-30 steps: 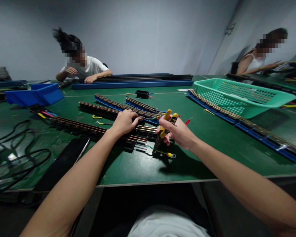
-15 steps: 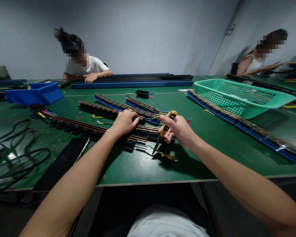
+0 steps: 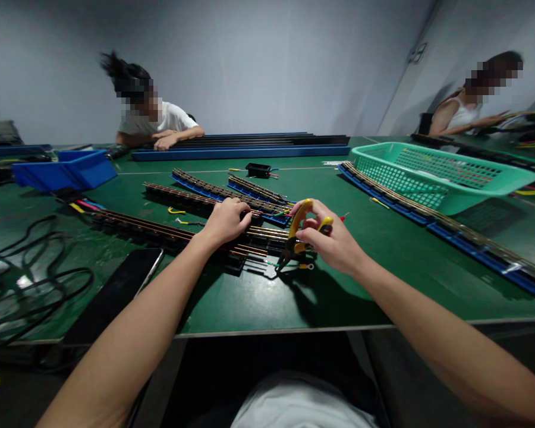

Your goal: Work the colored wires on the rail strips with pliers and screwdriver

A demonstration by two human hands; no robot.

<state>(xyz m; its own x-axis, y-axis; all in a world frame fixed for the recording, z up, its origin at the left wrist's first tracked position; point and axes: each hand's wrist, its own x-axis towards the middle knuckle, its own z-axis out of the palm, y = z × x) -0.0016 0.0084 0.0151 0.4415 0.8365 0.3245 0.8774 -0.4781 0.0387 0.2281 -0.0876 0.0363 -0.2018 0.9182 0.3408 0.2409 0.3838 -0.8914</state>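
My left hand lies over a black rail strip with copper rods, its fingers curled down around it; the fingertips are partly hidden. In my right hand is a pair of pliers with yellow handles spread apart and dark jaws pointing down. The jaw tips are beside the copper rod ends of another black rail strip, near a thin green-yellow wire ending in a ring terminal. I cannot tell whether the jaws touch the wire.
A blue-based curved rail lies at right beside a green basket. At left are a phone, black cables and a blue bin. A small black box stands farther back. Two people sit across the table.
The pliers have turned in my right hand and their handles have spread apart. The ring-terminal wire has shifted slightly. My left hand stays in place.
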